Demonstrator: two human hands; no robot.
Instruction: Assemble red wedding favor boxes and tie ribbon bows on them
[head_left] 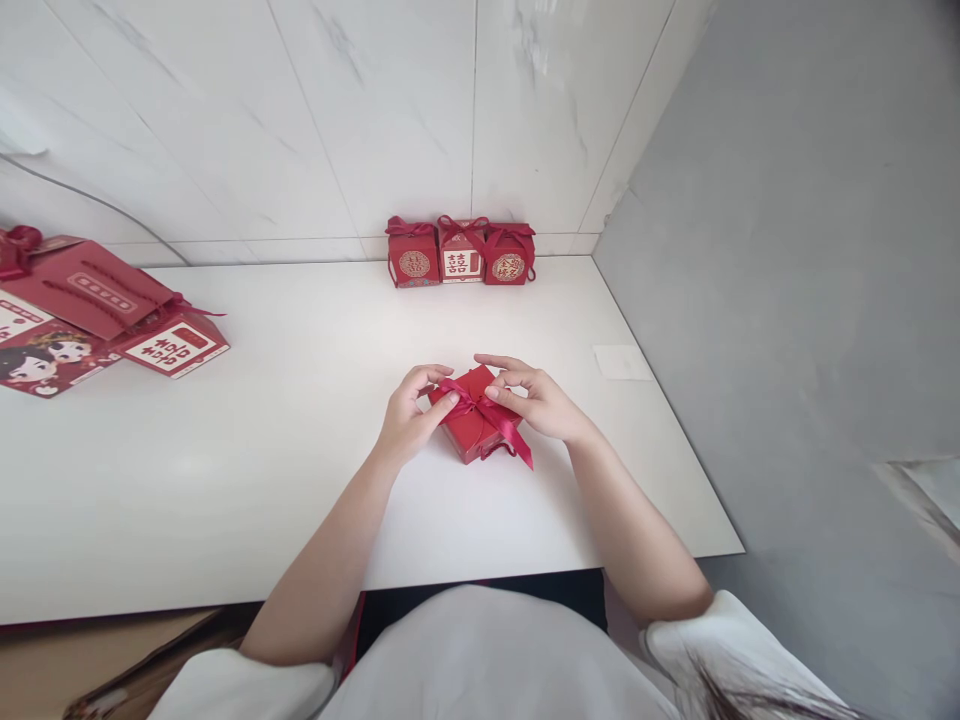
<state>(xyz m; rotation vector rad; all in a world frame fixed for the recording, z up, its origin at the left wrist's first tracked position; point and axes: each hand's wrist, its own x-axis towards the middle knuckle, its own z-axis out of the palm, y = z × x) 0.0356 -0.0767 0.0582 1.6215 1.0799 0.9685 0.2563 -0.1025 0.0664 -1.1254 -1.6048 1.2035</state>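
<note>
A: What is the work resting on?

B: A white table (300, 520). The red box (465, 430) sits toward its near side, between the two hands.

A: And the hands?

B: The left hand (409, 412) looks closed on the ribbon (513, 431), thumb on top at the left of the knot. The right hand (544, 405) seems to pinch the ribbon just right of the knot, with one finger stretched out.

A: How far along is it?

B: Well along, I'd judge. The box looks closed, and the ribbon crosses at the middle of its top, one tail hanging over the near right side. What seems left is evening and tightening the bow; I can't tell how firm the knot is.

A: Anything farther off?

B: On the left, a big patterned carton (79, 370) with a small box (176, 345) beside it. At the far side, three boxes (461, 262) stand in a row near the wall (397, 110), ribbons on top. Those look finished; the one in hand doesn't quite match them yet.
</note>
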